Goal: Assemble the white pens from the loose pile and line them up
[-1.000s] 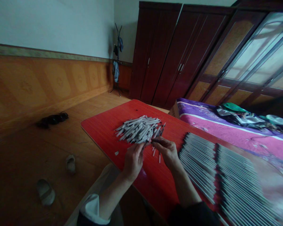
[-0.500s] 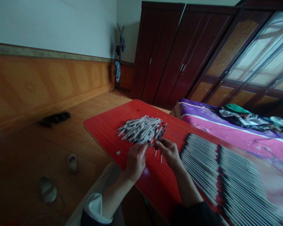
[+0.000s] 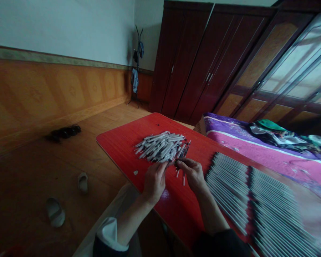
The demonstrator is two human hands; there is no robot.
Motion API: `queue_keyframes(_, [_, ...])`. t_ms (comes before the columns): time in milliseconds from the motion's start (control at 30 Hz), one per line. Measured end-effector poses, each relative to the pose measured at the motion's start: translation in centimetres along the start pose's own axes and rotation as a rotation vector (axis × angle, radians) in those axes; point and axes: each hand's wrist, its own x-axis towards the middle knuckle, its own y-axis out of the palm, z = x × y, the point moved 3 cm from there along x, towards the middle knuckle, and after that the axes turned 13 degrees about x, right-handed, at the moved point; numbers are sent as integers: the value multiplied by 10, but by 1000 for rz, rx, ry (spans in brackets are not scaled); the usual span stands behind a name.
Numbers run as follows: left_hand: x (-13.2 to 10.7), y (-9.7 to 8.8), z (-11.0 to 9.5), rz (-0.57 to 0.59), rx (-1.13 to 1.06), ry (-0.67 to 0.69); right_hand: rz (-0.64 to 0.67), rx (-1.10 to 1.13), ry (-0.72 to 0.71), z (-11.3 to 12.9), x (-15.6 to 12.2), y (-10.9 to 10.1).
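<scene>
- Right hand [image 3: 192,175]: thumb and fingers pinched on one dark-tipped stick [image 3: 175,161], which points left toward the other hand, at the near edge of the pile.
- Left hand [image 3: 154,182]: fingers curled and turned down at the near edge of the pile, just beside the pinched stick; cannot tell whether it grips anything.
- Pile [image 3: 160,148]: loose white sticks lying crossed at all angles, mid-table, directly far of both hands; dark tips show mostly at its right end.
- Strays [image 3: 183,179]: a few sticks on the table just right of the left hand, below the right fingers.
- Scrap [image 3: 135,172]: small white bit on the table, left of the left hand.
- Rows [image 3: 246,200]: many sticks laid side by side in two tight banks, dark tips aligned, right of the right hand.
- Table [image 3: 123,142]: red top, bearing pile and rows.
- Cuff [image 3: 109,233]: white, at the left wrist end; dark sleeve [image 3: 219,244] on the right arm.
- Right of the table: bed [image 3: 256,150] with pink and purple cover, cloth heaped far along it; wardrobe [image 3: 208,60] beyond.
- Left, on the floor: slippers [image 3: 55,212], dark shoes [image 3: 64,132]; coat rack [image 3: 137,71] in the far corner.
</scene>
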Motion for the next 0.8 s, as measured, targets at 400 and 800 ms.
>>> queue_keyframes(400, [0, -2, 0, -15, -7, 6, -36, 28, -8, -3, -1, 2])
queue_keyframes(800, [0, -2, 0, 8, -9, -5, -43, 71, -1, -8, -2, 0])
